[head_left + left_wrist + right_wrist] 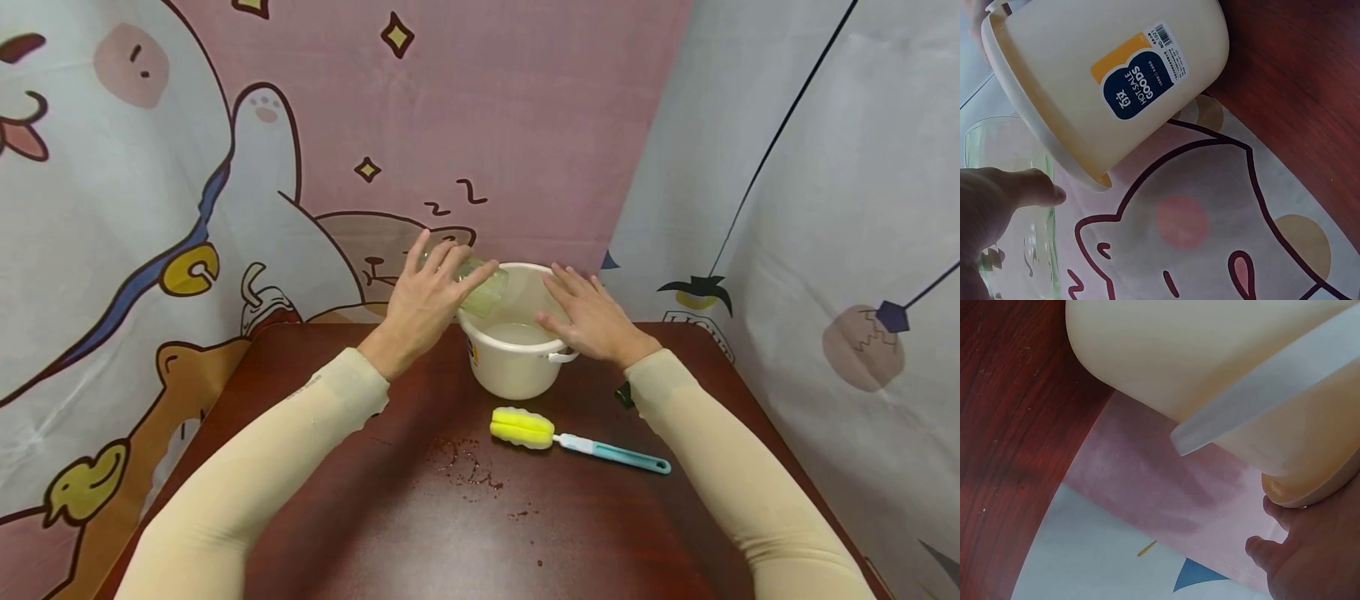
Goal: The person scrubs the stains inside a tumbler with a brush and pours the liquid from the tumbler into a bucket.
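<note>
My left hand grips a clear, green-tinted glass, tipped sideways with its mouth over the bucket's left rim. The left wrist view shows the thumb across the side of the glass. A cream plastic bucket stands upright at the back of the table, with some liquid in the bottom. At its right side, my right hand rests on the rim with fingers extended. In the right wrist view its fingertips show just past the rim.
A bottle brush with a yellow sponge head and teal-and-white handle lies in front of the bucket. Water drops spot the dark red table. Printed cloth hangs right behind and at both sides.
</note>
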`<state>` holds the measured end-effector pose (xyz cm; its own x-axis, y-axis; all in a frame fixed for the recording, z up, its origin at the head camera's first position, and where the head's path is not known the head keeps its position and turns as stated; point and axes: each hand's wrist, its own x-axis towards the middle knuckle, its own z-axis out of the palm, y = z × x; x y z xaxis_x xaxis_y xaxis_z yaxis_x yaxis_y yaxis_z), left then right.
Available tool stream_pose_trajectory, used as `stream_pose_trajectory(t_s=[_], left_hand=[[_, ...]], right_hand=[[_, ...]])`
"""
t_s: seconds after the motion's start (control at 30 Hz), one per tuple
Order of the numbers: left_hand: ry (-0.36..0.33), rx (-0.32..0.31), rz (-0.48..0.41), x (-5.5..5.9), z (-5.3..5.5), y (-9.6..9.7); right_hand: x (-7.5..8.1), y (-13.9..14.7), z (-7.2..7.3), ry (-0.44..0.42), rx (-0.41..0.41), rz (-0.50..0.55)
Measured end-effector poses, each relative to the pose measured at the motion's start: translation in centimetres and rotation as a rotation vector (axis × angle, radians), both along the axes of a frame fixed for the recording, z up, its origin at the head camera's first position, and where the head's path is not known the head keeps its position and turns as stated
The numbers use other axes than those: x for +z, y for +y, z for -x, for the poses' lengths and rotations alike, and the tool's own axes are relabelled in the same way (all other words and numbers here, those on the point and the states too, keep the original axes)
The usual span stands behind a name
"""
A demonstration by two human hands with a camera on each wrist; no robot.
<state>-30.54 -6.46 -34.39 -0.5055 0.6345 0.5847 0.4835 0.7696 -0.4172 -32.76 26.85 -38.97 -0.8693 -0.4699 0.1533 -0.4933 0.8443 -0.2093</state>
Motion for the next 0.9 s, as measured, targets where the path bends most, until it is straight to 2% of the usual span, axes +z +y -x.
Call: stream_pose_trajectory(t_s=[0.17, 0.3, 0.4, 0.57, 0.77, 0.9], left_hand=[[-0.037, -0.02, -0.086, -0.2, -0.2, -0.1], [-0.09, -0.042, -0.178, -0.3, -0.3, -0.1], [-0.154, -0.042, -0.247, -0.3, -0.5, -0.2], [-0.242, -0.029, -0.355, 0.0, -0.9, -0.4], [-0.299, 0.005, -0.454, 0.4, -1.6, -0.8], [-0.338, 0.002, -0.534, 0.4, -2.2, -1.3]], right_hand=[[-0.1, 0.0, -0.1, -0.008, -0.002, -0.005], [-0.1, 0.0, -0.1, -0.013, -0.006, -0.002], [-0.1, 0.0, -0.1, -0.012, -0.006, 0.001], [0.0, -0.1, -0.1, -0.004, -0.001, 0.004], [-0.2, 0.1, 0.0, -0.009, -0.001, 0.014], [-0.3, 0.1, 0.2, 0.003, 0.007, 0.026]])
